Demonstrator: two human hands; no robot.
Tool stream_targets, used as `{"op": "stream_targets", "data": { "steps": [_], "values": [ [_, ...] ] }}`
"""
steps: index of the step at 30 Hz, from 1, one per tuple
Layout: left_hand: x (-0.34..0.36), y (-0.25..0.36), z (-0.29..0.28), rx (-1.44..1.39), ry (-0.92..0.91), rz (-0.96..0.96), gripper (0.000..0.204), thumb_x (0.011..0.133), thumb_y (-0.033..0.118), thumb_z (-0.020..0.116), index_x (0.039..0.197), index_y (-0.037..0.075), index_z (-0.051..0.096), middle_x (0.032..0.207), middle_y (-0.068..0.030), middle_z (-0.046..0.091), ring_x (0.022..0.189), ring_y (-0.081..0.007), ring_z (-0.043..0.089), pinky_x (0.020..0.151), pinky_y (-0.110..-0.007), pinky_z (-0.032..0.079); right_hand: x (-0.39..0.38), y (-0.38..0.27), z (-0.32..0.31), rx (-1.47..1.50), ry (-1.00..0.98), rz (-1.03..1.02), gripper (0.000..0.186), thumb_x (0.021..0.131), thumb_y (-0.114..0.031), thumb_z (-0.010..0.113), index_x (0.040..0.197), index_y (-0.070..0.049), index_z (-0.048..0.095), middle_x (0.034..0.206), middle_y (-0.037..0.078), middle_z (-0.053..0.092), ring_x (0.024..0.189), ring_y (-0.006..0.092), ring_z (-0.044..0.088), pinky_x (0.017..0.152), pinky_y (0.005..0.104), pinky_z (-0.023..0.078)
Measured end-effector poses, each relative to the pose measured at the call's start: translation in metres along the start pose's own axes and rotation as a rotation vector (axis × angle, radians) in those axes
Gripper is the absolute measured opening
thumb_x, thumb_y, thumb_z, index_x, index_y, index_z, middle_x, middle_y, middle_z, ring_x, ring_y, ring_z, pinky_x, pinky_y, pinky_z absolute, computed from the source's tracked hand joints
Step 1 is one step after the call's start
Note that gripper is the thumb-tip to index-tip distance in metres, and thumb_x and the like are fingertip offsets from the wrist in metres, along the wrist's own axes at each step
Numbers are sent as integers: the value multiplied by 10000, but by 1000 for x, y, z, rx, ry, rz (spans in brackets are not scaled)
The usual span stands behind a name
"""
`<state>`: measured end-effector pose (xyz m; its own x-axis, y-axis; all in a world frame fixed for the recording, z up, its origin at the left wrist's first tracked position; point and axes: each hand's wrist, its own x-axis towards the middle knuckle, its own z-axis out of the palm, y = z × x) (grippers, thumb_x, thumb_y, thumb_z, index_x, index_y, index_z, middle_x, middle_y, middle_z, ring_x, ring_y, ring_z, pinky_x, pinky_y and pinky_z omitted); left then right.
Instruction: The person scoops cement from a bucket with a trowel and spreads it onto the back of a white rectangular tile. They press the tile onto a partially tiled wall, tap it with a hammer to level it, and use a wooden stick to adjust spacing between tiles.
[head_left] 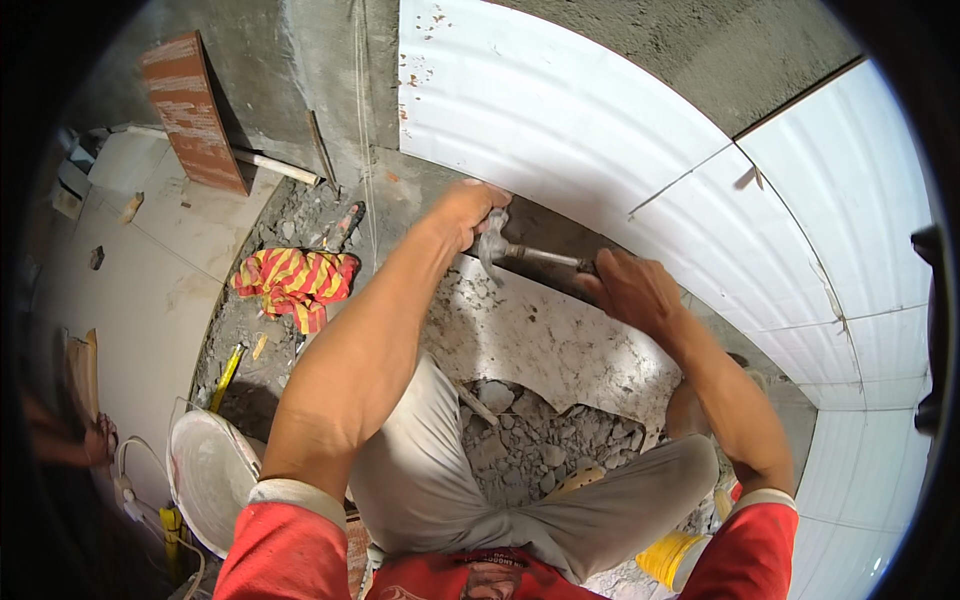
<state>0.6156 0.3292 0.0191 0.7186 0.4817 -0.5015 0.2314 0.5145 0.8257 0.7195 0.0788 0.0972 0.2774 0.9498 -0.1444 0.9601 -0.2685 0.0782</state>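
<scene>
A: Knees nearest cam, grey trousers, red sleeves. Left hand (468, 212)?

B: Fingers closed at lower edge of white wall tile (560, 120), touching hammer (492, 243) head.

A: Right hand (630, 290)?

B: Clamped on hammer handle; head points left, just under tile edge, above mortar-smeared slab (540, 335).

A: Surroundings?

B: Rubble (530, 440) betw. legs. Striped rag (295, 282) on floor left, white bucket (205, 475) lower left.

Just one view, worn on the head: the wall tiles (560, 110) and rubble floor (530, 440) are looked down on, close up.
</scene>
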Motion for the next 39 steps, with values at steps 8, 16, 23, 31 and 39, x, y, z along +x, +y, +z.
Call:
{"op": "stream_targets", "data": {
  "steps": [8,16,23,31,39],
  "values": [
    [-1,1,0,-7,17,-18,50,933,36,685,959,80,684,831,7,612,731,-114,542,737,-286,541,-8,-1,15,-7,-2,1,499,998,-535,565,931,-40,577,788,162,656,641,367,676,536,473,534],
    [9,-7,-1,-3,26,-24,36,938,69,683,973,71,686,817,28,614,716,-102,532,643,-279,482,-4,5,14,-33,19,-33,507,1013,-556,524,952,-56,585,803,138,654,605,307,660,489,433,525],
    [9,-11,-1,-66,5,-58,42,941,73,647,978,85,664,809,15,578,728,-112,532,760,-301,510,-16,1,56,184,-285,193,595,1071,-578,341,1070,-36,584,912,178,681,674,310,690,592,449,593],
    [2,-7,3,-47,149,-84,160,921,245,763,954,120,668,871,17,621,772,-128,557,758,-353,515,-73,-11,206,241,-41,45,541,1029,-509,512,1137,12,611,1015,208,711,820,350,730,669,492,599],
    [-11,1,11,-32,368,-37,259,869,334,816,940,139,661,875,21,598,808,-137,542,793,-370,477,-85,-6,261,179,241,6,483,977,-477,615,1074,-8,674,1112,215,652,1162,389,593,990,513,500]
  ]
}}
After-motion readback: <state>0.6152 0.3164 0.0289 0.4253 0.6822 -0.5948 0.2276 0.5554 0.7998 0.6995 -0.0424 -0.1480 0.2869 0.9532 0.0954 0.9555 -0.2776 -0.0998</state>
